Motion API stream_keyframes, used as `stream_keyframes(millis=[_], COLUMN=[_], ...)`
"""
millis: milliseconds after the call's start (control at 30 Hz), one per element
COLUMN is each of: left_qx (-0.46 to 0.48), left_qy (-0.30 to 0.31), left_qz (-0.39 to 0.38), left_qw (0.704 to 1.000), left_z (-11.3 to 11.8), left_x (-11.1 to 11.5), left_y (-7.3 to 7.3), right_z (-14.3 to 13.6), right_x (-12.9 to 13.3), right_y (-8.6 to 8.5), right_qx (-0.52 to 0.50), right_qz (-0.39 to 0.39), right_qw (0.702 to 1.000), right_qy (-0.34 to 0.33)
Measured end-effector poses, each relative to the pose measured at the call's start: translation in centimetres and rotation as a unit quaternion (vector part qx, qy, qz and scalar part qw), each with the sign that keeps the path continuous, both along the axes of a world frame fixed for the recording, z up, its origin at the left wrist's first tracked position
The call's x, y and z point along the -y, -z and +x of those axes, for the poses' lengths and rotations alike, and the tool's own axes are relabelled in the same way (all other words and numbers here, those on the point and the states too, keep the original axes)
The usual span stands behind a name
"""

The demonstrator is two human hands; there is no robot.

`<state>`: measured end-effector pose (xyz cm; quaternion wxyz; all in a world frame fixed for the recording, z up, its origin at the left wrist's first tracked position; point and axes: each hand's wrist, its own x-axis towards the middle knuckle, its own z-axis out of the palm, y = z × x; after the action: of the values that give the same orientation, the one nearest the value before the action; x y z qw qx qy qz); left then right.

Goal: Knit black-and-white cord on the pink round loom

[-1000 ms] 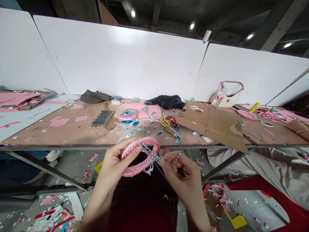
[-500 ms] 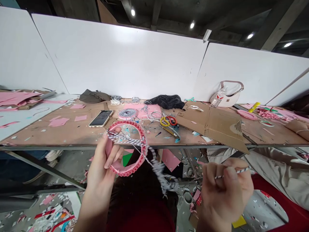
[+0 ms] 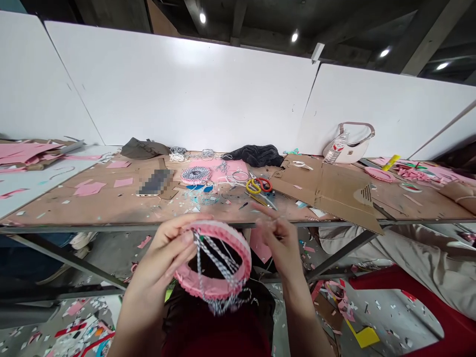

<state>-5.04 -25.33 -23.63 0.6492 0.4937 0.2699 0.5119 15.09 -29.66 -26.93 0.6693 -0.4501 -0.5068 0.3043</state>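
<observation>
A pink ring (image 3: 243,245) with a ridged edge is held up in front of the table by my left hand (image 3: 173,253), whose fingers and thumb pinch its left side. Black-and-white cord (image 3: 219,258) stretches across the ring's opening in several strands, and a loose bunch hangs at its lower edge. To the right of the ring is my right hand (image 3: 277,235), blurred by motion, its index finger extended toward the upper left and its other fingers curled. Whether cord lies between those fingers I cannot make out.
On the table (image 3: 111,206) lie scissors (image 3: 254,186), a phone (image 3: 154,182), a cord-wound disc (image 3: 196,174), a black cloth (image 3: 256,155) and flattened cardboard (image 3: 334,191). A white bag (image 3: 357,148) stands at the back right. Another person's legs (image 3: 401,253) show at the right.
The ring has turned and moved down and right with my left hand. My right hand has moved left and up beside it, its index finger now extended. The cord bunch has swung under the ring.
</observation>
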Motion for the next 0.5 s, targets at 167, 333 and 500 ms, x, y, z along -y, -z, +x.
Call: stream_keyframes(millis=[167,333,500], left_qx=[-0.008,-0.025,-0.021], left_qy=[0.095,0.100,0.096], left_qz=[0.016,0.011,0.010], left_qw=[0.995,0.995,0.995], left_z=[0.4,0.8,0.0], left_x=[-0.1,-0.1,0.3], left_y=[0.3,0.2,0.4], right_z=[-0.6,-0.5,4.4], right_x=[-1.6,-1.5,-2.7], right_y=[0.0,0.3,1.4], right_qx=[0.064,0.062,0.125], right_qz=[-0.044,-0.023,-0.027], right_qw=[0.962,0.976,0.986], right_qy=[-0.261,-0.206,0.110])
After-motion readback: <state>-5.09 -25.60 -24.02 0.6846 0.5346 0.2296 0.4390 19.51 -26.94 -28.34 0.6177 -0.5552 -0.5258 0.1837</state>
